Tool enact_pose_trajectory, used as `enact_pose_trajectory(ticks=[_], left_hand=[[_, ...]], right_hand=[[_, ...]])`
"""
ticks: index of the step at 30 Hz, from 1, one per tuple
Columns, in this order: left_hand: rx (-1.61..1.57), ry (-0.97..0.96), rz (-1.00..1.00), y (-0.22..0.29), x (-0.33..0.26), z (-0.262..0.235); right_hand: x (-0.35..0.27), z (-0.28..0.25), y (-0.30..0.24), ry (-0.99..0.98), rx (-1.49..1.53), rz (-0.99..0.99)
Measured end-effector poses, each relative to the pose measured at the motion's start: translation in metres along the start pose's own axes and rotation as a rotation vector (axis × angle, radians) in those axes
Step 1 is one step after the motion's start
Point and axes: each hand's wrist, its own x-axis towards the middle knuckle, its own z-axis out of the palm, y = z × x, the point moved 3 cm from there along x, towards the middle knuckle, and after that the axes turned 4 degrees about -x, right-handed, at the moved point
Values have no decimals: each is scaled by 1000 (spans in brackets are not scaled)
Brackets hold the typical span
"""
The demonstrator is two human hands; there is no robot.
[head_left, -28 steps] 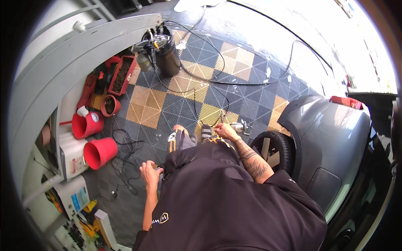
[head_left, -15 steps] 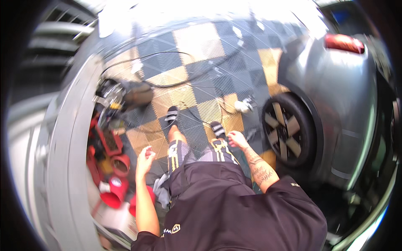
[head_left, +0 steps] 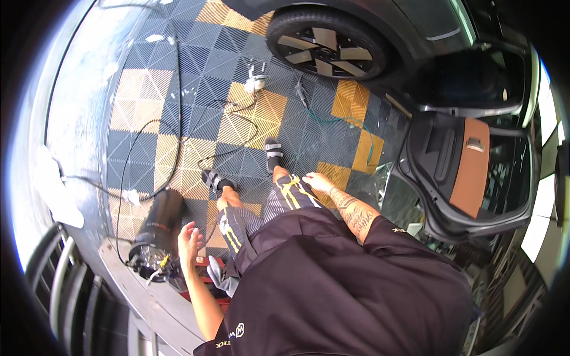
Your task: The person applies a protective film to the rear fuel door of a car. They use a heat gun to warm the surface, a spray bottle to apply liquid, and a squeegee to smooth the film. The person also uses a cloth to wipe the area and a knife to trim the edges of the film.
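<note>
I stand on a floor of dark grey and yellow checkered tiles (head_left: 178, 101), looking down past my black shirt and shorts. My left hand (head_left: 189, 240) hangs at my side with fingers loosely apart, holding nothing, close above a black cylindrical machine (head_left: 155, 234). My right hand (head_left: 317, 181) rests open against my right thigh, also holding nothing. Both feet in black shoes are on the tiles ahead of me.
A dark car's wheel (head_left: 325, 43) is ahead, and its open door (head_left: 460, 172) with a brown inner panel stands to my right. Black cables (head_left: 178, 142) and a green cord (head_left: 341, 121) trail over the floor. A small white tool (head_left: 255, 83) lies near the wheel. Red items (head_left: 202, 279) sit by my left leg.
My view has swung round to the right: the wheel moved from my right to ahead, and the open car door came into view. Both hands stay loose at my sides.
</note>
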Motion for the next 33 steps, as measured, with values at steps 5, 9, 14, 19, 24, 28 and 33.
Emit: enact_pose_trajectory(ticks=[5,9,14,19,24,28,33], left_hand=[[236,-152,95,65,8,79],[95,-236,65,36,45,175],[246,-111,235,19,105,305],[65,18,-117,-6,158,369],[74,43,125,-27,199,409],[-58,183,68,9,174,451],[-160,-13,276,93,97,531]], right_hand=[[32,-7,86,-5,-11,193],[135,-12,141,62,-203,287],[395,-38,168,75,-288,6],[663,-113,109,508,-182,-82],[726,-190,90,458,-40,8],[620,-206,135,304,53,-125],[290,-260,142,164,214,-322]])
